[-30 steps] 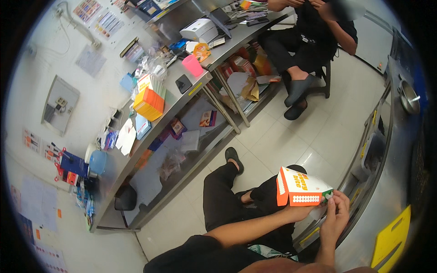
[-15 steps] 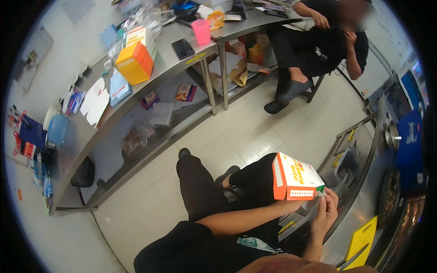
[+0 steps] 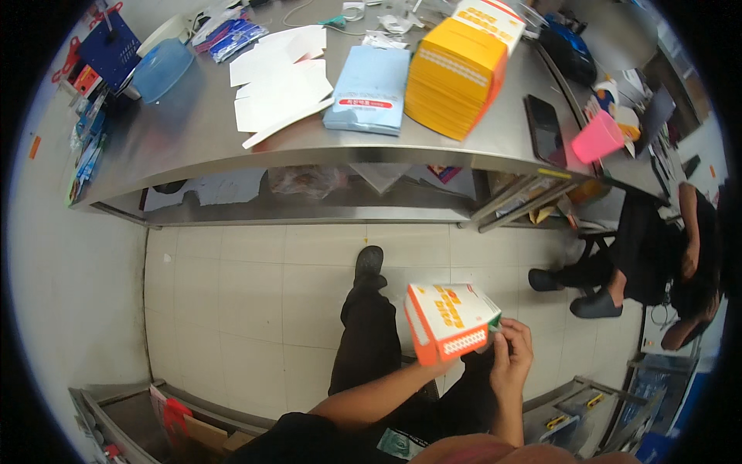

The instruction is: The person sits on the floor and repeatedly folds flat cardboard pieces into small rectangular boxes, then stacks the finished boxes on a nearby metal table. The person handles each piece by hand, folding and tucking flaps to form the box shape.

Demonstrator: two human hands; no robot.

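Observation:
A white, orange and yellow paper box (image 3: 452,313) is held up over my lap, tilted, with its green-edged end facing right. My left hand (image 3: 439,371) grips it from underneath; the box covers most of those fingers. At the green-edged end, the thumb and fingers of my right hand (image 3: 512,354) are pinched together on a small pale piece too small to name. Beyond the floor, a stack of flat yellow cartons (image 3: 448,81) stands on the steel table (image 3: 193,143).
Along the table lie white cut card sheets (image 3: 282,85), a light-blue packet (image 3: 369,89), a black phone (image 3: 543,127) and a pink cup (image 3: 597,138). A blue bowl (image 3: 162,69) is at far left. Someone in black clothes (image 3: 657,255) sits at right. Metal racks stand at both lower corners.
My view has swung left, so the table now spans the top and the seated person appears lower right. Both hands stay at the box, with the right still pinching at its end.

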